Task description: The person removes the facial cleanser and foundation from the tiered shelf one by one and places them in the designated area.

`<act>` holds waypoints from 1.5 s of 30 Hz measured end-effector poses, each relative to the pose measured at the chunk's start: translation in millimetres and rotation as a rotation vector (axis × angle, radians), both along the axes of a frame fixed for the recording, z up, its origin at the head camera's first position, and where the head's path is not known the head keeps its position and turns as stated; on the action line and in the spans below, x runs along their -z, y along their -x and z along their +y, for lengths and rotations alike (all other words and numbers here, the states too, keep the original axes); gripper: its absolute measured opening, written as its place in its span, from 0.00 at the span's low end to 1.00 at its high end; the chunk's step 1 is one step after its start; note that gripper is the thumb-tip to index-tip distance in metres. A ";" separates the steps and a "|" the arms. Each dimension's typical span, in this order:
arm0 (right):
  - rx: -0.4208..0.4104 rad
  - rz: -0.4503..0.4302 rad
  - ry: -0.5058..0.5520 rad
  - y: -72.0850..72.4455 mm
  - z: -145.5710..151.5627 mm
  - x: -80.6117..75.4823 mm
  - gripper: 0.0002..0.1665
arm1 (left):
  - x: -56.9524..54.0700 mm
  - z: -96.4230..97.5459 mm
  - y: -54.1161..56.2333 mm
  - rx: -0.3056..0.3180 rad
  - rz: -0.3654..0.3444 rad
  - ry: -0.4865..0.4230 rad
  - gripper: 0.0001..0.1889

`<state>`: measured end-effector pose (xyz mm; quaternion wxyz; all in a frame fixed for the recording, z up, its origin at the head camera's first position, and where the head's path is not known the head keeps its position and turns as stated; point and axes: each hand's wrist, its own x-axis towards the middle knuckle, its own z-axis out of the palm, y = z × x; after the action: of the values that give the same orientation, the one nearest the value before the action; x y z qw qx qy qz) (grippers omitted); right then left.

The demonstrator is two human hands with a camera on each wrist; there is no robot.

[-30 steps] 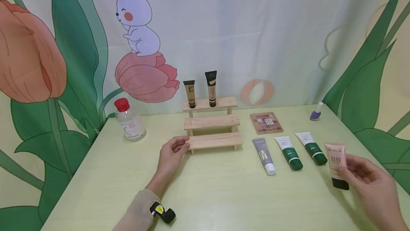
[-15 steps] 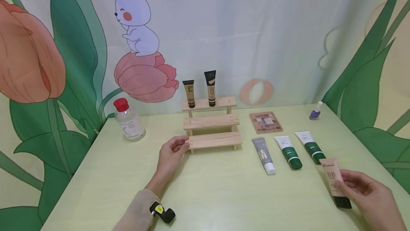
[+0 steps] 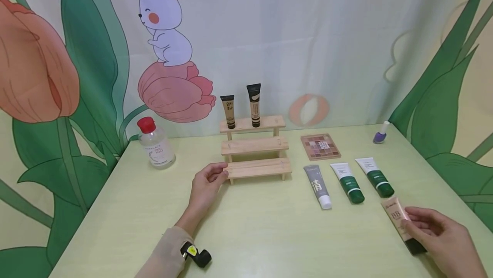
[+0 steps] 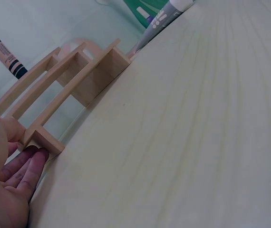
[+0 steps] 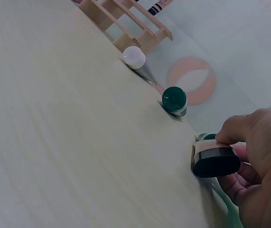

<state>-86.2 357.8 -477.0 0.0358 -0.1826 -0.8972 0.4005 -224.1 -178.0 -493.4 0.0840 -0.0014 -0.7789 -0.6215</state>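
Note:
My right hand [image 3: 443, 233] pinches a pink BB cream tube [image 3: 396, 217] with a black cap at the table's right side. In the right wrist view the black cap [image 5: 216, 162] faces the camera, with the tube low at the table surface; whether it touches is unclear. My left hand [image 3: 206, 183] holds the left end of the lowest step of a wooden three-step rack [image 3: 258, 168], thumb above and fingers beneath it in the left wrist view. Two black-capped tubes, a smaller gold one [image 3: 230, 113] and a taller beige one [image 3: 255, 106], stand on the top step.
Right of the rack lie a grey tube [image 3: 317, 186], two green-and-white tubes [image 3: 348, 183] and an eyeshadow palette [image 3: 320, 146]. A purple nail polish bottle [image 3: 380, 133] stands at the back right. At the left stands a clear bottle [image 3: 157, 147] with a red cap.
My right hand has lowered the BB cream tube toward the table and tilted it from nearly upright to slanting. My left hand has stayed on the rack.

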 end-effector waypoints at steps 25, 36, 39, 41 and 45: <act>0.041 0.410 0.040 7.8 -19.8 -13.1 0.38 | -0.5 -0.7 0.3 0.016 0.002 -0.028 0.13; -0.232 0.681 0.207 53.7 -68.3 -58.3 0.40 | 0.4 -1.5 1.2 0.006 0.004 -0.012 0.13; -0.290 0.687 0.193 69.9 -87.5 -71.1 0.37 | 1.1 -1.6 2.3 0.002 0.005 -0.009 0.12; -0.330 0.700 0.191 81.5 -99.9 -78.8 0.36 | 0.8 -1.2 2.4 0.003 0.006 -0.013 0.13; -0.406 0.731 0.258 106.0 -125.1 -93.4 0.35 | 0.0 -0.4 2.0 0.011 0.010 -0.024 0.13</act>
<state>-192.1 232.7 -383.6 0.2486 0.1484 -0.7860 0.5463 -226.1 -178.4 -493.4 0.0846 -0.0078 -0.7709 -0.6313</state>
